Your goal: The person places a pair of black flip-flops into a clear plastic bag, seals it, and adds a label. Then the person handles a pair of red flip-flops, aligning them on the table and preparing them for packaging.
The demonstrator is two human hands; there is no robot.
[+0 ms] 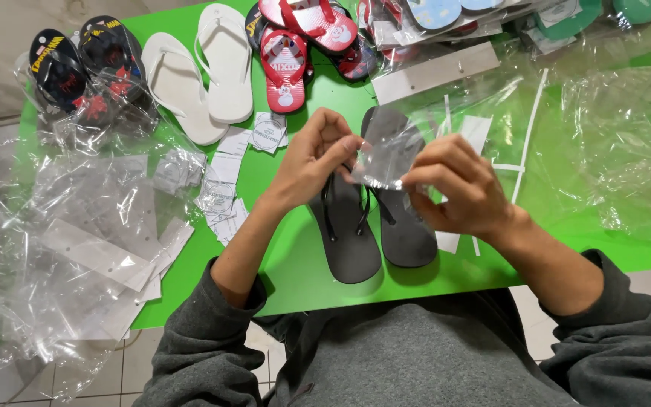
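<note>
A pair of black flip-flops (352, 237) lies side by side on the green table (295, 264), just in front of me. Above them my left hand (312, 157) and my right hand (457, 185) pinch a small piece of clear plastic (386, 160) between their fingertips. The plastic hangs over the straps of the flip-flops and hides part of the right one.
A white pair of flip-flops (205, 68) lies at the back, with a red pair (288, 60) beside it and a black printed pair (84, 60) in plastic at the far left. Crumpled clear bags (77, 234) cover the left side and more plastic (612, 143) the right. Paper labels (224, 181) lie scattered.
</note>
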